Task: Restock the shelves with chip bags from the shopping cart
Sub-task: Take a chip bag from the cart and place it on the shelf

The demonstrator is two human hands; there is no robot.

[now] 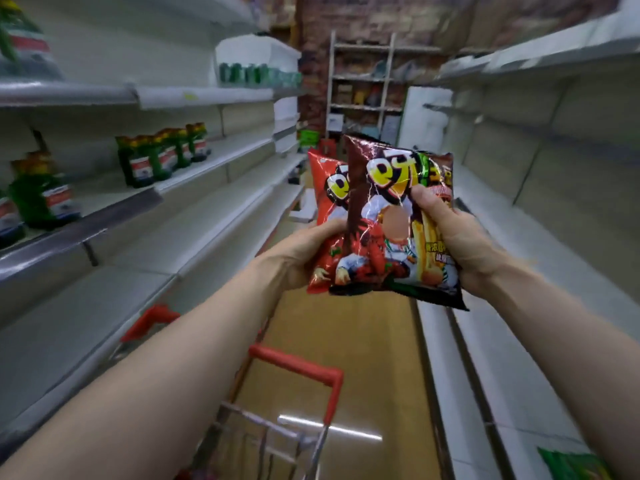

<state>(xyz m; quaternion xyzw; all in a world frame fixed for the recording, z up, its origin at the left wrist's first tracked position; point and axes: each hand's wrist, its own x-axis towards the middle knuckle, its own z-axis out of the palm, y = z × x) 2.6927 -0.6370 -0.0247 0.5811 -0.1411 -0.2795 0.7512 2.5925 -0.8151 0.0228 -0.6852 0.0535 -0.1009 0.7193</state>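
The left shelves [207, 161] hold only a few green packages [162, 157], with bare boards nearer the aisle floor. The left hand [304, 251] grips a red chip bag [327, 188] at its lower left edge, thumb across the front; the fingers behind it are hidden. That bag stands upright, long axis vertical, and is partly covered by a dark chip bag [388, 216], also upright and touching it. The right hand [450, 237] pinches the dark bag's right side, thumb on the front and fingers curled behind. Both bags hang over mid-aisle, beyond the shopping cart [298, 368]. The right shelves [519, 216] lie just beside the right hand. Judging by this, each hand is nearer its own side, so the placement turns on which shelf is chosen.
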